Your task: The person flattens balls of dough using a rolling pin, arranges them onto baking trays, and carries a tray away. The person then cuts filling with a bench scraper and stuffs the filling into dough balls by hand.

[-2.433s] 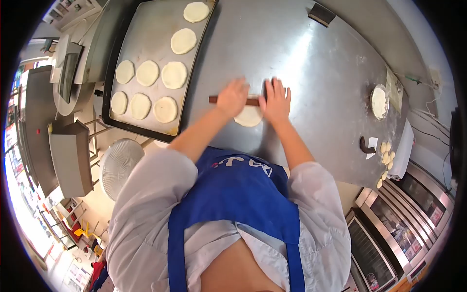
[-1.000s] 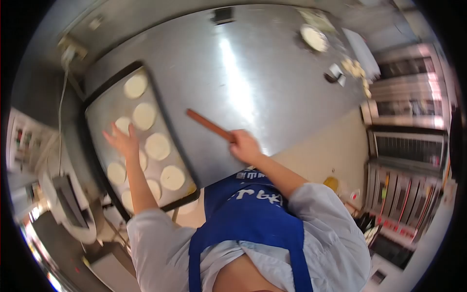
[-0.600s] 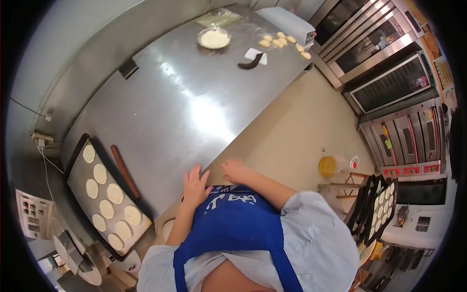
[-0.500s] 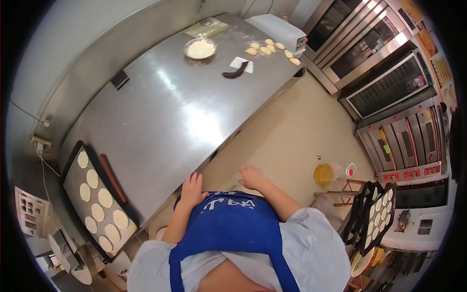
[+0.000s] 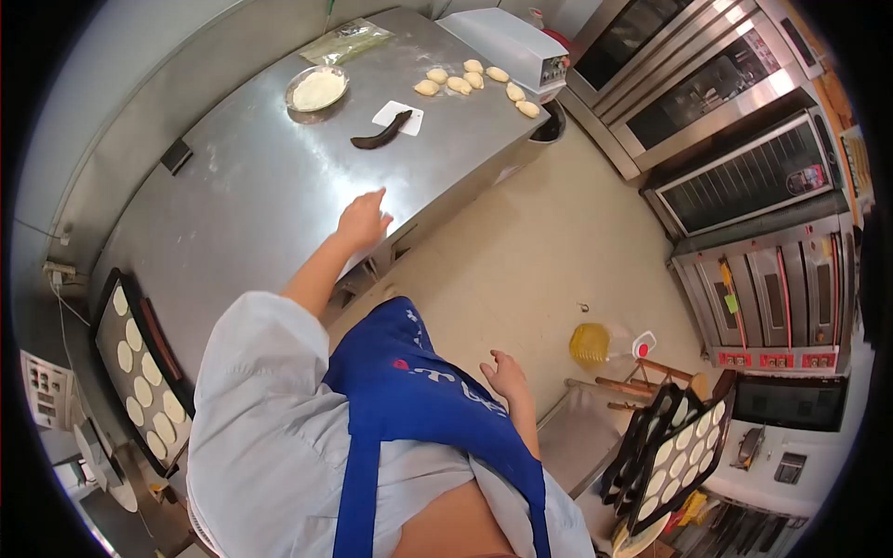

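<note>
Over the front edge of the steel table [image 5: 233, 205], my left hand [image 5: 364, 221] reaches out with fingers partly spread and nothing in it. My right hand [image 5: 505, 376] hangs low beside the blue apron [image 5: 437, 400], fingers apart, holding nothing. Beyond my left hand a dark curved object [image 5: 381, 133] lies partly on a white card [image 5: 409, 118]. A bowl of white powder [image 5: 317, 89] and several dough pieces [image 5: 458, 85] rest farther back. At the left, a brown rolling pin [image 5: 162, 338] lies against a black-rimmed tray [image 5: 108, 361] of flat dough rounds.
A white machine [image 5: 507, 46] stands at the table's far end, with ovens [image 5: 763, 288] along the right. A jug of yellow liquid [image 5: 590, 344] is on the floor near a wooden stool [image 5: 665, 370]. Trays of dough rounds [image 5: 684, 458] stand at the lower right.
The rolling pin was let go beside the tray. The view has turned right. My left hand has moved from the apron out over the table edge, and my right hand has lowered.
</note>
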Action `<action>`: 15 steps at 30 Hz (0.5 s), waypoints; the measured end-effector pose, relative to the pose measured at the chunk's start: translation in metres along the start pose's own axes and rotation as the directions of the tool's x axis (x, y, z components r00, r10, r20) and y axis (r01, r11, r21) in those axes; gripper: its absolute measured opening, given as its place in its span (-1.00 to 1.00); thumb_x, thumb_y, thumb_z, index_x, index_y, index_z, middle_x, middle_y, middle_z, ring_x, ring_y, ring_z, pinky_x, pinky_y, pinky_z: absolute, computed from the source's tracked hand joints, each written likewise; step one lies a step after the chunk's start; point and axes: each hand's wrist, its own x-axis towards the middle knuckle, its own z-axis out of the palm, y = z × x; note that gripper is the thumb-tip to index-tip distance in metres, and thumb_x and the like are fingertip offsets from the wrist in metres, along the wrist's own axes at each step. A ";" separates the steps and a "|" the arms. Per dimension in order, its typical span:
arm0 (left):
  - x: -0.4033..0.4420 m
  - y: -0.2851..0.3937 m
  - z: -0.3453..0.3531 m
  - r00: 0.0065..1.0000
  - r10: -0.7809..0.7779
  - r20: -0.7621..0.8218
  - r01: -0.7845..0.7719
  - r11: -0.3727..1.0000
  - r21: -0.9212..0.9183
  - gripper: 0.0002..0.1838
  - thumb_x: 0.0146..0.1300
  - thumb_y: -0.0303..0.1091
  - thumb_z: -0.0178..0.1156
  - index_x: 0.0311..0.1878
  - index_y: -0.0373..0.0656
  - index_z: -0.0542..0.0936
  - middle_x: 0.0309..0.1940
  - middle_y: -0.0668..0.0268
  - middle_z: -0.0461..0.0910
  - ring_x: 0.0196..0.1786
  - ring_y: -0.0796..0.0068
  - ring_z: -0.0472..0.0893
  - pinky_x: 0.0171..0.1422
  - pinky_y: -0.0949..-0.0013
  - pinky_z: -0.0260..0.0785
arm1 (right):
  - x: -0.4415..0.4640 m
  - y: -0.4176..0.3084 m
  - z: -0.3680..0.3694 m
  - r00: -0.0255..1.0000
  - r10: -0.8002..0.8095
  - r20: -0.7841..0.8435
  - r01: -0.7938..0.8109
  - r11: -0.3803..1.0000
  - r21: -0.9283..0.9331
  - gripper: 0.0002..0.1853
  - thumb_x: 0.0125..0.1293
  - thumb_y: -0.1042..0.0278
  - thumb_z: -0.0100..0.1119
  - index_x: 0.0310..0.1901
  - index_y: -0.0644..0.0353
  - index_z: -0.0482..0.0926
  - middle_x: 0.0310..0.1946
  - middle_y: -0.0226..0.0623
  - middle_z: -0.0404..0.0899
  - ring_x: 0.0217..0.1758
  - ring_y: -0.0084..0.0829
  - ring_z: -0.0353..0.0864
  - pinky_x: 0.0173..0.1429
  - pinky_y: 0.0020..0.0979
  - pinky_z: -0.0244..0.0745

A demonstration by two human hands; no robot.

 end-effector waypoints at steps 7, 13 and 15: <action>0.170 -0.038 0.024 0.964 -0.025 -0.266 0.080 0.977 0.199 -0.22 0.16 -0.17 0.42 0.39 -0.26 0.35 0.21 0.01 0.53 0.28 -0.03 0.49 0.46 0.08 0.27 | 0.091 -0.013 -0.077 0.999 0.031 -0.028 -0.033 0.997 -0.075 -0.41 0.36 0.00 0.19 0.32 0.17 0.46 0.27 0.03 0.52 0.35 -0.04 0.49 0.38 -0.11 0.43; 0.203 -0.062 0.028 0.992 -0.117 -0.041 0.119 0.992 0.042 -0.59 0.22 -0.20 0.36 0.05 -0.15 0.49 -0.16 0.13 0.56 -0.06 0.02 0.62 0.02 0.05 0.49 | 0.202 -0.081 -0.174 0.963 -0.257 -0.081 0.231 0.942 -0.244 -0.50 0.32 0.12 0.22 0.23 0.19 0.52 0.11 0.03 0.61 0.16 0.00 0.61 0.25 -0.08 0.51; 0.196 -0.058 0.004 0.968 -0.245 -0.046 0.239 0.964 -0.116 -0.67 0.31 -0.16 0.28 0.02 -0.14 0.54 -0.07 0.09 0.56 0.03 0.07 0.61 0.10 0.09 0.48 | 0.246 -0.116 -0.189 0.921 -0.382 -0.078 0.350 0.898 -0.268 -0.53 0.31 0.14 0.23 0.19 0.18 0.54 0.06 -0.01 0.63 0.11 -0.01 0.62 0.21 -0.07 0.52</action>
